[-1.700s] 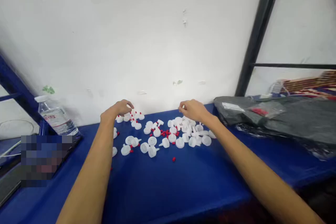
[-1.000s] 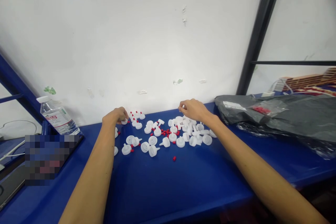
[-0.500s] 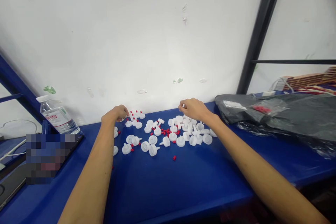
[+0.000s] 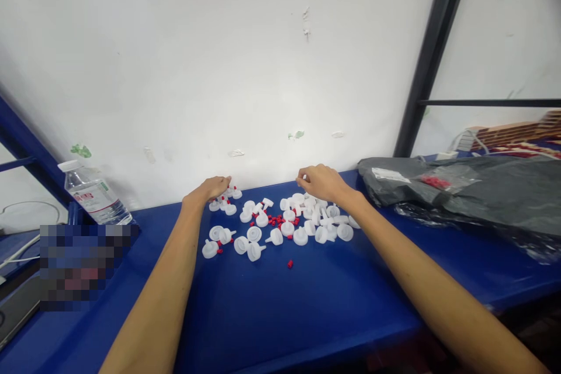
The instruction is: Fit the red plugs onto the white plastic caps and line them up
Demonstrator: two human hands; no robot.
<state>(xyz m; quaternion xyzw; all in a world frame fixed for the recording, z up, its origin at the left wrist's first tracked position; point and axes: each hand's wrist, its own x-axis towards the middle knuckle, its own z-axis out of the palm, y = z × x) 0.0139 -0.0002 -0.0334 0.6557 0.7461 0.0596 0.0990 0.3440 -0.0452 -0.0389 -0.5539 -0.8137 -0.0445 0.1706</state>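
My left hand point(image 4: 215, 187) reaches over the back-left cluster of white nozzle caps with red tips point(image 4: 227, 208). Its fingers look pressed together; whatever they may hold is hidden. Curled fingers show on my right hand point(image 4: 323, 181), which is at the back of a heap of white nozzle caps point(image 4: 300, 236) without tips. I cannot make out anything between them. Small red tips point(image 4: 274, 220) lie scattered among the white caps in the middle, and one loose red tip point(image 4: 290, 264) lies nearer me. More white caps point(image 4: 254, 251) rest left of centre, some on their sides.
All this lies on a blue tabletop point(image 4: 280, 315) against a white wall. A water bottle point(image 4: 97, 194) stands at the left, beside a blurred-out patch and a dark device. On the right is a dark grey plastic bag point(image 4: 495, 198) with a clear packet of red pieces point(image 4: 436, 181) on it.
My left hand has moved right, from the left side of the red-tipped caps to over them. My right hand stays nearly where it was.
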